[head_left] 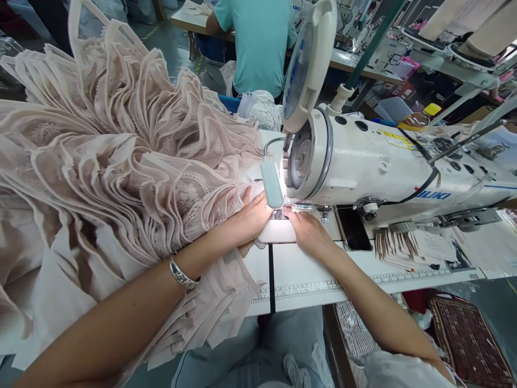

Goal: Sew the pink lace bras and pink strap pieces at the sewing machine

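Note:
At the needle area of a white sewing machine [363,161], my two hands face each other over the lit bed. My left hand [255,215] lies left of the presser foot [278,214], its fingers closed on the edge of a pale pink lace garment [220,207] from the big pile. On the other side, my right hand [309,229] has its fingers pinched together close to the foot. What it grips is too small or hidden to make out. A pale green lamp head [272,182] hangs in front of the needle and hides it.
A thick pile of pale pink garments [121,134] covers the table's left side. A phone [354,229] and stacked fabric pieces [412,248] lie to the right. A measuring tape strip [315,288] runs along the front edge. Ahead sits a person in a teal shirt [260,48].

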Demonstrator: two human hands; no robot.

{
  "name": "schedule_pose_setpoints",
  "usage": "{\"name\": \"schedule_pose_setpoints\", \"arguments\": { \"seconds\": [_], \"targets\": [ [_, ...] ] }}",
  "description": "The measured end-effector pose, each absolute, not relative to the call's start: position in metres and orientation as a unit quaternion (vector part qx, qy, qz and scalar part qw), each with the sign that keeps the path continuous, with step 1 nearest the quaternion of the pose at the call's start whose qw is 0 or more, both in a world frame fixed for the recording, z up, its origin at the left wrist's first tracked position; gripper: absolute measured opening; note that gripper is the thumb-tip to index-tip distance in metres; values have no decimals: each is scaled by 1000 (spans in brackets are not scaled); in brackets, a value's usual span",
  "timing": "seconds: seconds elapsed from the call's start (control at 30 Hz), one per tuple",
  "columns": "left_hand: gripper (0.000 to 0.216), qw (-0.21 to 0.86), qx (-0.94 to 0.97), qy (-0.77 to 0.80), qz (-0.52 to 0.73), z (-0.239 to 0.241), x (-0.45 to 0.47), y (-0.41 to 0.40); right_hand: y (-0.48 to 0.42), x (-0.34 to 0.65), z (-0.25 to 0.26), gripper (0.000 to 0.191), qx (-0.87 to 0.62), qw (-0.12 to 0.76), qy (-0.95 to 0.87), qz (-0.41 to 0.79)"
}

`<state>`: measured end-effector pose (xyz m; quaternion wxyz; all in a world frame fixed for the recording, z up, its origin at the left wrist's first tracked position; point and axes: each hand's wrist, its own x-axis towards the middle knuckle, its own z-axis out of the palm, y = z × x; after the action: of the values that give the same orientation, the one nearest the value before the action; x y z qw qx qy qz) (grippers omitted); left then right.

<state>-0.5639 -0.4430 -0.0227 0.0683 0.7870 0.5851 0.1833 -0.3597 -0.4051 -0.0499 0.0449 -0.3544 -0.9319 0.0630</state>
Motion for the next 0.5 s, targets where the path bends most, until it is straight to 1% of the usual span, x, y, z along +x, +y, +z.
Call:
{"name": "schedule_pose_setpoints", "arguments": {
  "seconds": [0.1, 0.17, 0.33, 0.4, 0.5],
  "targets": [
    [35, -17, 808, 568, 157, -28, -563, -447, -404, -360, -51, 50, -373, 49, -923, 76],
    [31, -59, 827, 547, 117, -30, -562, -451, -401, -361, -54, 49, -386, 55, -917, 82],
    [34, -136, 850, 507, 29, -27, -558, -456, -394, -363, -62, 45, -411, 70, -904, 89],
    [31, -140, 838, 525, 41, -27, -559, -453, -394, -363, -62, 42, -416, 76, -902, 85],
    [16, -67, 816, 565, 105, -32, -562, -446, -397, -361, -60, 36, -413, 83, -903, 89]
  ]
}}
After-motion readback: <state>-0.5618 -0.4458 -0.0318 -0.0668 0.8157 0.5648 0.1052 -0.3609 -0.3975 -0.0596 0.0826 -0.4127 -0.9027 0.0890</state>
